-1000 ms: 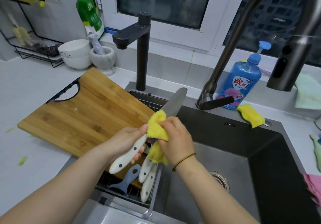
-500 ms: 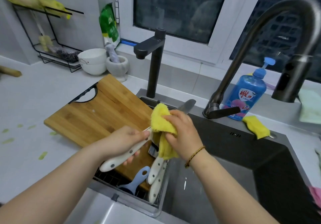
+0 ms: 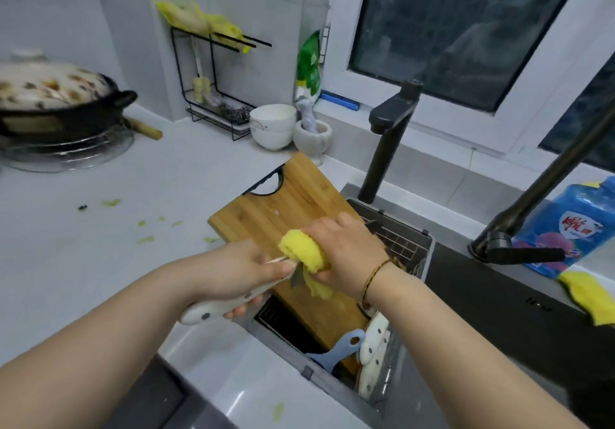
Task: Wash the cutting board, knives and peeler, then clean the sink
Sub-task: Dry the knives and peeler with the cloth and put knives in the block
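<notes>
The left hand (image 3: 239, 279) curls its fingers round the white handle of the knife (image 3: 216, 307). The right hand (image 3: 346, 252) clamps a yellow cloth (image 3: 301, 252) round the blade. Both hang above the cutting board (image 3: 283, 205), which slopes from the counter (image 3: 100, 245) into the sink (image 3: 499, 312). The knife's long axis runs from handle at front-left to tip toward the counter's back edge.

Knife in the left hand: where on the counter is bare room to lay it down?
The white counter is bare between the clay pot and the cutting board, apart from small green scraps. Crowded: the sink basket with board, peeler and knife handles; the back corner with bowls and mortar.
</notes>
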Demonstrator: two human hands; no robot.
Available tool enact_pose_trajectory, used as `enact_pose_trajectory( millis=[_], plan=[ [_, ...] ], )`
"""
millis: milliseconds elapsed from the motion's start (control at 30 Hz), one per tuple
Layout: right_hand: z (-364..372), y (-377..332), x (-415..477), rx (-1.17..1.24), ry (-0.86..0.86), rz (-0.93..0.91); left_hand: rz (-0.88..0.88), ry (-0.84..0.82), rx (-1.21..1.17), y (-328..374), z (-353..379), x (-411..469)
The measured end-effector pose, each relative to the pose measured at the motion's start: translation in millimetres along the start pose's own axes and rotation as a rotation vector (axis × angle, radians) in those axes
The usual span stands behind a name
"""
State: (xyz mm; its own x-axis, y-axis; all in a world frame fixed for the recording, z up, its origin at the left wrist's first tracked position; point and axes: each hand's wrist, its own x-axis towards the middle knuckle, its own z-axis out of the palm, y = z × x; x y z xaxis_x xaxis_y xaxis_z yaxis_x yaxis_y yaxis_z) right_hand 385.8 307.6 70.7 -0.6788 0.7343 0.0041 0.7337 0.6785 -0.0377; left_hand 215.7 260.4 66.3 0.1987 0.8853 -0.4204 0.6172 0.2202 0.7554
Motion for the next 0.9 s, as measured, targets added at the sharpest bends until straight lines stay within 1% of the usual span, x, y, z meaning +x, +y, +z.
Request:
enact_pose_trajectory(
  millis=[67,133,300,367,433,500,567,600,667,767,833,900],
  plan=[
    [-1.7,-13.6,15.3,-0.047,-0.034,-0.054,0.004,0.013,0.138,-7.5,-8.6,-9.8],
    [-4.3,-25.0,27.5,-0.051,-0.046,-0.117,0.004,0.021,0.222,-14.9,-19.8,-21.3],
    [-28.6,-55.0,53.5,0.002,0.115,-0.258,0.027,0.094,0.21,-22.6,-61.9,-66.8],
    [-34.3,-65.9,64.0,0.023,0.149,-0.301,0.045,0.18,0.171,-28.2,-76.9,-93.6],
    [-36.3,-76.7,72.8,0.068,0.181,-0.307,0.039,0.352,0.048,-36.5,-88.3,-123.5],
    [-36.0,-92.3,80.7,0.157,0.218,-0.294,0.058,0.589,-0.203,-47.9,-92.6,-150.5],
    [-35.8,-108.2,83.2,0.247,0.235,-0.277,0.146,0.843,-0.497,-56.8,-82.8,-161.3],
    [-33.8,-121.4,87.2,0.29,0.246,-0.285,0.186,0.999,-0.611,-61.8,-75.3,-165.4],
    [-30.6,-137.3,88.5,0.336,0.283,-0.263,0.236,1.208,-0.801,-59.7,-60.3,-152.0],
    [-18.4,-168.7,95.0,0.412,0.324,-0.25,0.252,1.456,-0.939,-60.8,-53.7,-137.4],
    [-10.3,-188.1,101.4,0.444,0.343,-0.244,0.231,1.579,-0.968,-66.1,-61.6,-135.3],
    [-4.3,-209.7,109.4,0.459,0.351,-0.248,0.215,1.667,-0.98,-76.6,-74.5,-140.1]
  ],
)
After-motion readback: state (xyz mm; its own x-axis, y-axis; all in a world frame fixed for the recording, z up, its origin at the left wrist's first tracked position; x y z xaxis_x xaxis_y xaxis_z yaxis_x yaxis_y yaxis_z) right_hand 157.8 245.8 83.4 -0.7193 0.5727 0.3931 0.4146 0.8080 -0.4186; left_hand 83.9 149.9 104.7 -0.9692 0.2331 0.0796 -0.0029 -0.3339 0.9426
